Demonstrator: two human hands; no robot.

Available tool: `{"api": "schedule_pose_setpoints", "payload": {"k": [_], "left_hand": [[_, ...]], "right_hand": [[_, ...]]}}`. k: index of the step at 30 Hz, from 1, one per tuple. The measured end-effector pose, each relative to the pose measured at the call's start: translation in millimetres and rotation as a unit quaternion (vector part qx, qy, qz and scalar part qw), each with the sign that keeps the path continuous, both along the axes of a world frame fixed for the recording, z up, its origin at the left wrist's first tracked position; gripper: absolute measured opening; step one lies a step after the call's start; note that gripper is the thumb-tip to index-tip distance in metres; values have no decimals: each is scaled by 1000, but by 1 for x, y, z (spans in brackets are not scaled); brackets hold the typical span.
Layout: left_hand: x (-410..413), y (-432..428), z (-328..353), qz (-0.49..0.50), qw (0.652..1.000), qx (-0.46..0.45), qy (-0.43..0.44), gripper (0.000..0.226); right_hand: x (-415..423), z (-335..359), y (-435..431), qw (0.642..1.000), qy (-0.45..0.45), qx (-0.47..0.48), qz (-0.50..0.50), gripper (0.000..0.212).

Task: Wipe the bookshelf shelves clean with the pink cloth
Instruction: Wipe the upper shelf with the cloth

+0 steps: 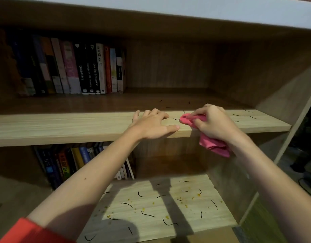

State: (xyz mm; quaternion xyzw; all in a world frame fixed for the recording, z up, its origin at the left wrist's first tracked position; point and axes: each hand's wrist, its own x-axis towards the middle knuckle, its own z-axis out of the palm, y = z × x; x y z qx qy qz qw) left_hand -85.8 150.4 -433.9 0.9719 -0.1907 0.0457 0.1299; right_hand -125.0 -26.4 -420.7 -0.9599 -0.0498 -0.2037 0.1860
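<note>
1. Two wooden shelves of the bookshelf [282, 95] fill the view: the upper shelf [63, 127] and the lower shelf [191, 216].
2. At the left of each stands a row of upright spines: the upper books [72, 67] and the lower books [63, 165].
3. On the front part of the upper shelf lies the left hand [151, 125], fingers spread and fairly straight, holding nothing, its thumb along the front edge.
4. Just beside it, the right hand [212, 123] has its fingers curled tight round the pink cloth [212, 146].
5. That cloth is bunched; its forward end touches the top of the upper shelf, and the rest hangs below the front edge.
6. Thin dark strands [147, 214] lie scattered on both shelves.
7. Small yellow crumbs [198, 195] dot the lower shelf.
</note>
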Motion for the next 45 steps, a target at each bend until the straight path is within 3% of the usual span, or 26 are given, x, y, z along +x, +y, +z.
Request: {"api": "schedule_pose_setpoints", "payload": {"k": [4,9,12,15,18,24,29,35,39,45], "left_hand": [[2,2,0,-8,1000,-4,13,65],[3,-3,4,6,1000,-6,19,65],[4,-4,6,-1,1000,-5,13,65],[4,-2,3,-2,1000,-16,1,64],[2,-2,1,0,1000,-8,-11,65],[2,-1,2,-1,1000,-19,2,69],[-1,0,4,-6,998,-59,22,80],[3,8,15,-7,993,-63,95,80],[3,7,12,-7,995,-57,83,80],[3,8,9,-7,995,-66,69,80]], "right_hand": [[1,1,-18,999,6,9,-48,28],[-7,-3,5,999,8,-39,3,32],[-7,3,-10,1000,16,-11,-17,29],[-6,-2,-7,998,-6,-43,-55,27],[-10,-5,0,999,10,-49,-16,33],[5,-4,-4,998,-12,-19,-62,23],[7,-3,25,999,9,-41,32,33],[10,4,19,999,8,-50,3,30],[14,1,30,997,23,-48,58,34],[19,6,26,997,9,-67,28,31]]}}
